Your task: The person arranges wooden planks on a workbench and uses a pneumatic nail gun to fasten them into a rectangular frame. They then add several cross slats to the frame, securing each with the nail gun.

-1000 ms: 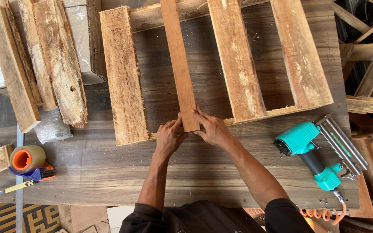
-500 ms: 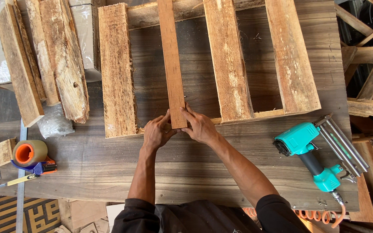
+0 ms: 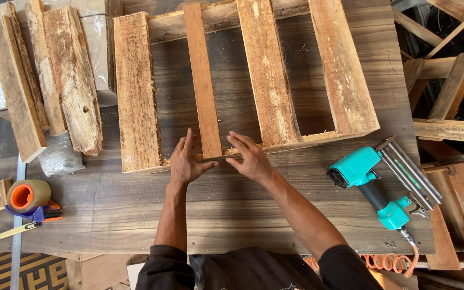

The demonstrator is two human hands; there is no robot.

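A narrow reddish wooden slat lies upright in view across a pallet-like frame of rough planks on a grey wooden table. My left hand rests against the slat's near end from the left, fingers spread and pointing away from me. My right hand touches the same end from the right, fingers reaching along the frame's front rail. Both thumbs meet just under the slat's end. Neither hand grips anything.
A teal nail gun with an orange coiled hose lies at the right. Loose rough boards are stacked at the left. A tape dispenser and a utility knife sit at the lower left. More timber frames stand beyond the table's right edge.
The slat's near end has shifted slightly, and both hands have opened out flat beside it instead of pinching it. The view has drifted a little.
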